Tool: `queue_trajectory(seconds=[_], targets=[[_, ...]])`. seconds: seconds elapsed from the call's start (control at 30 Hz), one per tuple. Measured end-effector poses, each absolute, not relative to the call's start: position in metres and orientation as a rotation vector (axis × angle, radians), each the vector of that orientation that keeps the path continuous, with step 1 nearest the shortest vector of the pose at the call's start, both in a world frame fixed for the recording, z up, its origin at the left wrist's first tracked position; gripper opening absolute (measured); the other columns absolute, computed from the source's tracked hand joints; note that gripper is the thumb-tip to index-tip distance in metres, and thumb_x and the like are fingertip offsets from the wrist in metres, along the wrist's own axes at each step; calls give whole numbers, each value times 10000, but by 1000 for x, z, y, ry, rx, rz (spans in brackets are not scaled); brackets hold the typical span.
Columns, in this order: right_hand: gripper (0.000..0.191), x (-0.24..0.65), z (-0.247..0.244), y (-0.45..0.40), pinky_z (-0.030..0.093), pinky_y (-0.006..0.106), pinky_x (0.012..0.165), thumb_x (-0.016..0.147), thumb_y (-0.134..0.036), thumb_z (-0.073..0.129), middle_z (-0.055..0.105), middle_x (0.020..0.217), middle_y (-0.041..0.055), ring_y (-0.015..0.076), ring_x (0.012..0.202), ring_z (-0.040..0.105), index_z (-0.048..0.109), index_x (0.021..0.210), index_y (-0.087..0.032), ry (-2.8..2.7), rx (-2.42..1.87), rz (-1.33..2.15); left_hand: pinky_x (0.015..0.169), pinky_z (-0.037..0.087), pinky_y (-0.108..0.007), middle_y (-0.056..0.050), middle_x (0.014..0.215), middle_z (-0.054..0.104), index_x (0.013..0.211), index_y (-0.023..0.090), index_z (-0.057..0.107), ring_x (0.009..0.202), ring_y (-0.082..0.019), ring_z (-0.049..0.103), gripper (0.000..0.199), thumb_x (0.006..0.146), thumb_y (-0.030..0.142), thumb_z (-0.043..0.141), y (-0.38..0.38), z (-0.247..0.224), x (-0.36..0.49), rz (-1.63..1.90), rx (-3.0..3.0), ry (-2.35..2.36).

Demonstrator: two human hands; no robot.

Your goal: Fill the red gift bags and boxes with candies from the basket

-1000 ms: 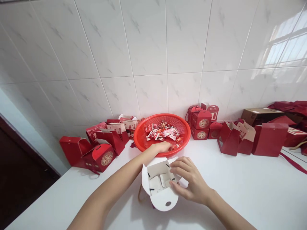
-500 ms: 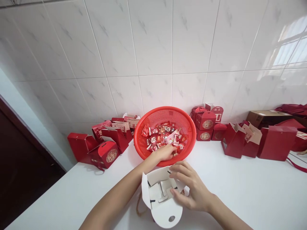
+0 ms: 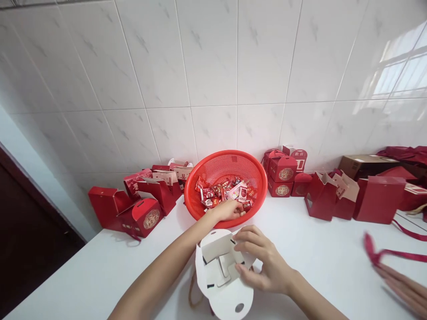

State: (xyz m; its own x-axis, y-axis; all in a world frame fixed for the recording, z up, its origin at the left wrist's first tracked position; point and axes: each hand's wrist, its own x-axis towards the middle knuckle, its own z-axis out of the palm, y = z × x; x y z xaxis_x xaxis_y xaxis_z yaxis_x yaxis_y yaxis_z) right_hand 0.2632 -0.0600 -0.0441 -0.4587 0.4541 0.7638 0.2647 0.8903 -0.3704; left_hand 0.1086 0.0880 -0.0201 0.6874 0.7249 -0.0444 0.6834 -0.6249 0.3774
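An open box, white inside (image 3: 230, 295), stands near the front of the table with its flaps spread and a twine loop (image 3: 194, 289) at its left. My right hand (image 3: 262, 260) grips the box's right wall between thumb and fingers. Beyond the box is a red mesh basket (image 3: 225, 158) with several wrapped candies (image 3: 216, 191) in it. My left hand (image 3: 230, 210) reaches over the basket's near rim among the candies, its fingers curled; what they hold, if anything, is hidden.
Red boxes (image 3: 143, 218) stand at the left by the tiled wall. More red boxes (image 3: 283, 173) and open red bags (image 3: 378, 200) line the right, near a brown carton (image 3: 362, 164). Another person's blurred hand (image 3: 400, 284) is at the right with a red ribbon (image 3: 372, 253).
The other person's hand and ribbon have come into view at the right. The box has tilted slightly, showing its far flap. My left hand remains in the basket, fingers more curled.
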Motion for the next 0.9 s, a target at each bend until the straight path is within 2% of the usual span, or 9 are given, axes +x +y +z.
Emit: queue_trajectory(seconds=[0.07, 0.17, 0.27, 0.5, 0.7, 0.8, 0.9], targets=[[222, 264, -44, -59, 575, 426, 820, 829, -190, 634, 685, 1093, 138, 264, 992, 599, 644, 1051, -185, -2071, -515, 238, 707, 477, -254, -54, 926, 751, 1026, 139, 722, 793, -196, 663, 245, 831, 133, 575, 90, -15, 110, 205, 2522, 1089], [206, 264, -44, -58, 574, 441, 830, 836, -206, 632, 684, 1099, 139, 270, 997, 605, 641, 1041, -194, -2062, -526, 226, 837, 488, -277, -82, 1084, 738, 1114, 137, 698, 955, -221, 667, 289, 851, 166, 581, 91, -9, 114, 272, 2513, 1071], [196, 265, -44, -57, 573, 439, 825, 839, -205, 629, 685, 1095, 134, 267, 989, 606, 634, 1034, -199, -2051, -533, 210, 904, 476, -297, -107, 1133, 727, 1109, 130, 705, 1033, -240, 658, 277, 865, 178, 582, 91, -6, 118, 243, 2505, 1044], [217, 266, -43, -58, 573, 420, 807, 831, -191, 626, 688, 1085, 125, 257, 974, 613, 633, 1047, -201, -2044, -526, 214, 792, 487, -260, -51, 1013, 757, 989, 179, 751, 893, -206, 681, 209, 861, 179, 586, 86, 7, 119, 18, 2493, 928], [222, 267, -42, -59, 573, 428, 804, 818, -177, 632, 688, 1081, 131, 265, 976, 612, 638, 1039, -194, -2045, -516, 210, 702, 444, -235, -32, 1018, 760, 1033, 223, 746, 881, -198, 680, 244, 902, 325, 568, 76, 32, 118, 7, 2500, 944], [210, 268, -43, -57, 572, 434, 808, 830, -191, 628, 689, 1078, 132, 266, 980, 614, 637, 1039, -196, -2046, -521, 207, 662, 425, -224, -33, 1000, 757, 1046, 219, 736, 871, -195, 677, 325, 888, 456, 581, 90, 44, 105, 23, 2505, 1122], [199, 268, -43, -57, 573, 429, 821, 837, -201, 628, 691, 1078, 130, 263, 997, 614, 637, 1036, -197, -2055, -540, 199, 709, 432, -220, -56, 1058, 751, 998, 208, 741, 971, -229, 667, 361, 772, 486, 700, 115, 46, 85, -91, 2483, 1459]])
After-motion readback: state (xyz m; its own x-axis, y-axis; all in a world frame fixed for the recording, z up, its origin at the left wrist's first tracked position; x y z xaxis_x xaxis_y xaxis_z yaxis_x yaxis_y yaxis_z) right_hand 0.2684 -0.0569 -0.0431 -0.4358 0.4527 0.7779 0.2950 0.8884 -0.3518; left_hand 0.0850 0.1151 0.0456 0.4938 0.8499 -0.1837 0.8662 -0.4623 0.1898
